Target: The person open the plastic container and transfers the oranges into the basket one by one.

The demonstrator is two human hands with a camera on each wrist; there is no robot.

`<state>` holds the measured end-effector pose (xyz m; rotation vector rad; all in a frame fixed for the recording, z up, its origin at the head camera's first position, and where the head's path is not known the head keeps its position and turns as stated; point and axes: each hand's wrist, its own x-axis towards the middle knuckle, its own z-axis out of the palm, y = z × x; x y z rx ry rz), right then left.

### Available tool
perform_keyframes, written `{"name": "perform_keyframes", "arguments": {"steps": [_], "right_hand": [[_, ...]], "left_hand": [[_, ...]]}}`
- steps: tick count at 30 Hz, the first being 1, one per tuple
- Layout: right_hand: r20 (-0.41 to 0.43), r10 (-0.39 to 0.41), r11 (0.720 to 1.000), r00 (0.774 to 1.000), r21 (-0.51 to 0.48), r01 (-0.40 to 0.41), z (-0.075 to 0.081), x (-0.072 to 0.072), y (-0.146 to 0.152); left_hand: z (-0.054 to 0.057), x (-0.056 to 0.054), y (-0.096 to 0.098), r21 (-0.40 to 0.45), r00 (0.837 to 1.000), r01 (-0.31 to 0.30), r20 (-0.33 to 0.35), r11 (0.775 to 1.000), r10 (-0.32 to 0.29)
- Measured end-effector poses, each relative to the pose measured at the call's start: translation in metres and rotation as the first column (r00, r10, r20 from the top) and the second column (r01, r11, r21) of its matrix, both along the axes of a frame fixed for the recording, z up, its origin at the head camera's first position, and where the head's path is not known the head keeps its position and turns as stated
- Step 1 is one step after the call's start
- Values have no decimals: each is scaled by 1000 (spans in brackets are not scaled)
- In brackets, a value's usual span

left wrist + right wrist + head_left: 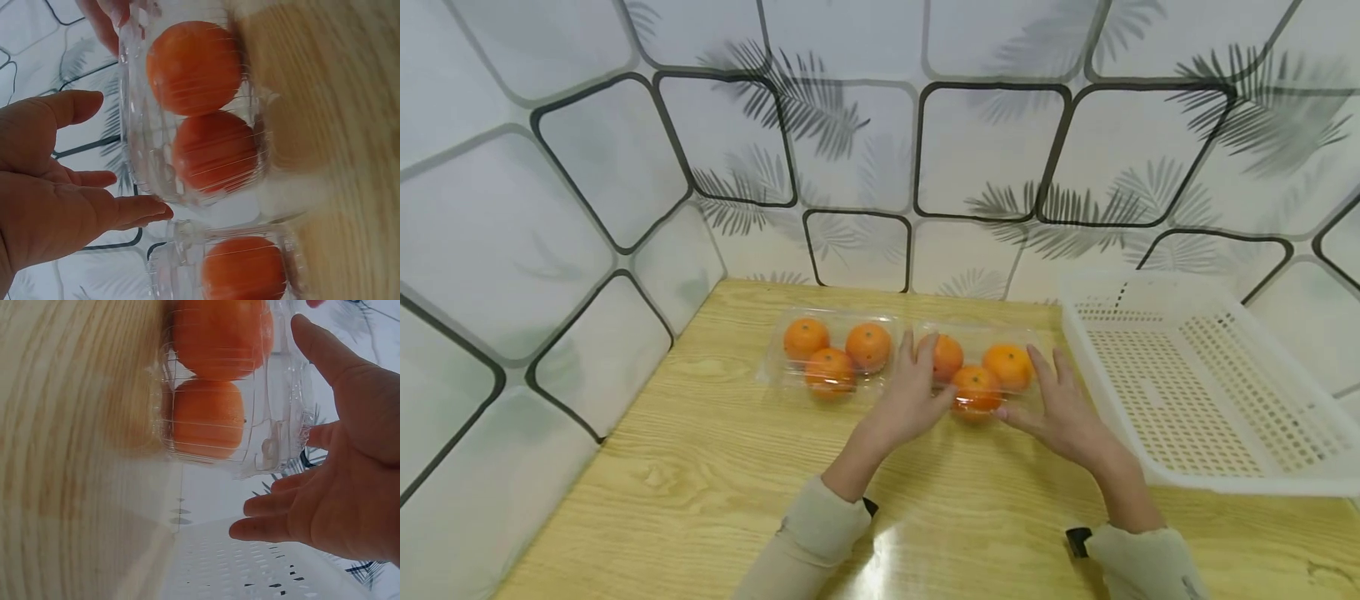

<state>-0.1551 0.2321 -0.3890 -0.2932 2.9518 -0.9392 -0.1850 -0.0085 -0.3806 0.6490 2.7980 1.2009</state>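
Observation:
Two clear plastic clamshell boxes stand side by side on the table, each with three oranges. My left hand (913,393) is at the left side of the right-hand box (981,334), fingers spread and fingertips close to its edge. On the other side my right hand (1063,417) has its fingers extended along the right end, thumb near the front orange (976,388). Both wrist views show relaxed fingers beside the plastic, not curled round it. The left-hand box (850,316) sits just past my left hand; its front orange (830,372) shows through the plastic.
A white perforated plastic basket (1262,482) stands on the right, close to my right hand. The wood-grain table (700,492) meets a patterned wall (857,150) behind the boxes and on the left.

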Motion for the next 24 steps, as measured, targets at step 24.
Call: {"name": "perform_keyframes", "arguments": {"steps": [24], "right_hand": [[17, 80, 990, 997, -121, -78, -12, -5, 11]], "left_hand": [[-18, -4, 2, -127, 999, 42, -1, 991, -42]]}}
